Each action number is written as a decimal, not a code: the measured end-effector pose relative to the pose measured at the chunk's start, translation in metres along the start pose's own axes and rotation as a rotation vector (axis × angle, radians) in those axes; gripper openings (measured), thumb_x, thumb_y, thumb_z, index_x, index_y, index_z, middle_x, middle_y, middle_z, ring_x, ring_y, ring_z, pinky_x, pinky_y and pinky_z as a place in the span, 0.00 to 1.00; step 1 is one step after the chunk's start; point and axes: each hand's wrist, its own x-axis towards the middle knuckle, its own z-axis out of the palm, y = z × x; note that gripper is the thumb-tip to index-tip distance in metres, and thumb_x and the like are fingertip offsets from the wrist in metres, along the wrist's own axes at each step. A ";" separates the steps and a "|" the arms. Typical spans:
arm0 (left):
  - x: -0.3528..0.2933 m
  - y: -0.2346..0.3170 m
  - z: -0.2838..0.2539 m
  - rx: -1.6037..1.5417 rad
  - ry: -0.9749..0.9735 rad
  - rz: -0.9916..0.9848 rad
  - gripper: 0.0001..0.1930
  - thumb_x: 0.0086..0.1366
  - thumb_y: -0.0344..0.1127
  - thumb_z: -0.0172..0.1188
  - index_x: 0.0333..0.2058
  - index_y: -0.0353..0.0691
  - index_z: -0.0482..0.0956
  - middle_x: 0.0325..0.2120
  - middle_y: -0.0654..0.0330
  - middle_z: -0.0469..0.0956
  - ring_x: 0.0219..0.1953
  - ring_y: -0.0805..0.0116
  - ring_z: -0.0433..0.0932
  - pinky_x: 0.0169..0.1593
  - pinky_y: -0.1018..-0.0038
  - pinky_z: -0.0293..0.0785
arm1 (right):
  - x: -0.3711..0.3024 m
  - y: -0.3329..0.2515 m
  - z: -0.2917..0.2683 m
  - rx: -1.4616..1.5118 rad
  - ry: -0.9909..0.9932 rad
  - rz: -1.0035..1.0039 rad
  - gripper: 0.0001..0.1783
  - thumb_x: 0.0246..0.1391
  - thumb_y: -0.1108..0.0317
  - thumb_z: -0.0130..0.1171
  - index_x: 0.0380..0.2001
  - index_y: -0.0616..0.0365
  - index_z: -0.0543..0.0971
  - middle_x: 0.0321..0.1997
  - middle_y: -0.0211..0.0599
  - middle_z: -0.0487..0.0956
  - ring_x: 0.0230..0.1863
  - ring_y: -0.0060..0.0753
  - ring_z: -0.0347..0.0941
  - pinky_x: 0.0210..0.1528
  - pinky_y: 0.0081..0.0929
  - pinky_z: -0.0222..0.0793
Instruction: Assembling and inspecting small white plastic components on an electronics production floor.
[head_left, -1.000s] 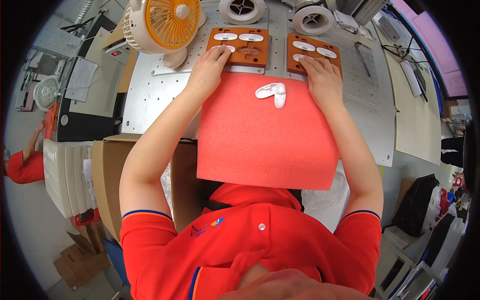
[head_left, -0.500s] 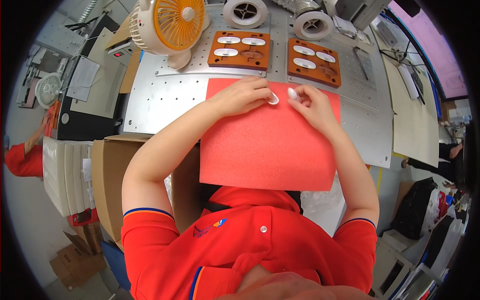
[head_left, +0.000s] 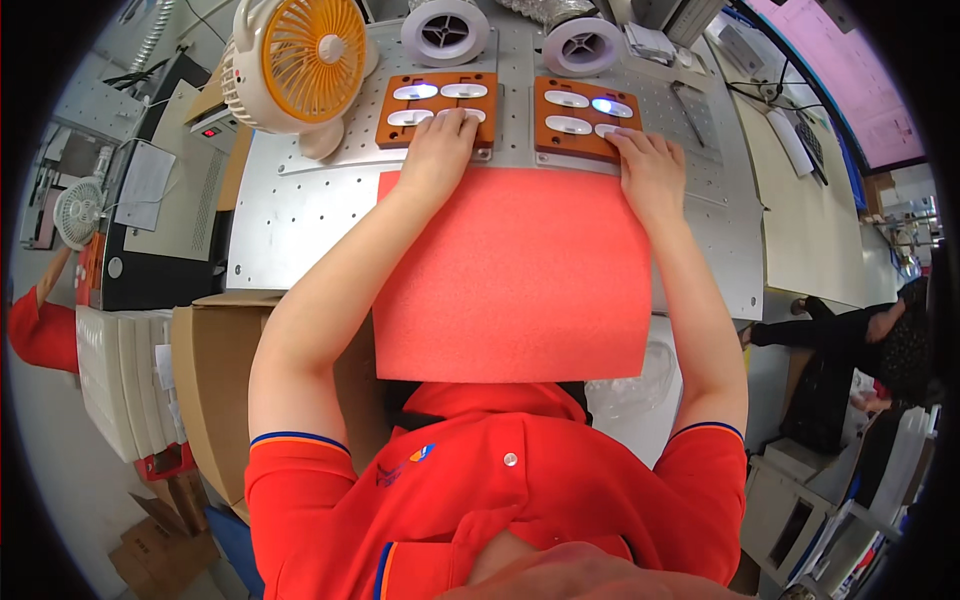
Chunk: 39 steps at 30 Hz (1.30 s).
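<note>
My left hand reaches to the left orange-brown fixture block. Its outstretched fingertips press on a white oval piece in the lower right slot and partly cover it. On the right fixture block, the fingertips of my right hand touch another white oval piece in its lower right slot. White oval pieces fill the other slots of both blocks. A bluish-violet glow falls on one upper piece at left and one upper piece at right.
A red foam sheet lies over the near edge of the perforated metal plate. Behind the blocks are two round white nozzles. An orange-and-cream fan stands left, a cardboard box below. Other people work at both sides.
Both hands moved from over the red sheet up to the blocks. The white pieces they held now sit in the lower right slots. Violet light has appeared on two upper pieces.
</note>
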 end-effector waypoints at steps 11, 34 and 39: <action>-0.129 0.022 -0.101 -0.666 0.126 0.007 0.12 0.59 0.28 0.59 0.43 0.43 0.79 0.47 0.57 0.75 0.49 0.56 0.74 0.52 0.64 0.70 | -0.042 -0.111 -0.030 0.691 -0.151 -0.386 0.18 0.43 0.78 0.58 0.41 0.52 0.81 0.44 0.36 0.77 0.47 0.41 0.72 0.50 0.36 0.66; -0.461 -0.045 0.027 -0.285 -1.059 -1.360 0.46 0.57 0.38 0.62 0.67 0.77 0.42 0.69 0.49 0.34 0.69 0.40 0.40 0.61 0.34 0.48 | -0.046 -0.108 -0.015 0.612 -0.216 -0.239 0.16 0.49 0.84 0.52 0.39 0.57 0.82 0.45 0.35 0.78 0.48 0.36 0.71 0.51 0.30 0.68; -0.461 -0.030 0.055 -0.490 -0.979 -1.243 0.58 0.45 0.45 0.71 0.68 0.73 0.38 0.69 0.43 0.36 0.69 0.36 0.43 0.60 0.33 0.52 | -0.044 -0.109 -0.014 0.610 -0.216 -0.198 0.15 0.49 0.84 0.52 0.37 0.58 0.82 0.43 0.35 0.78 0.47 0.36 0.72 0.50 0.29 0.69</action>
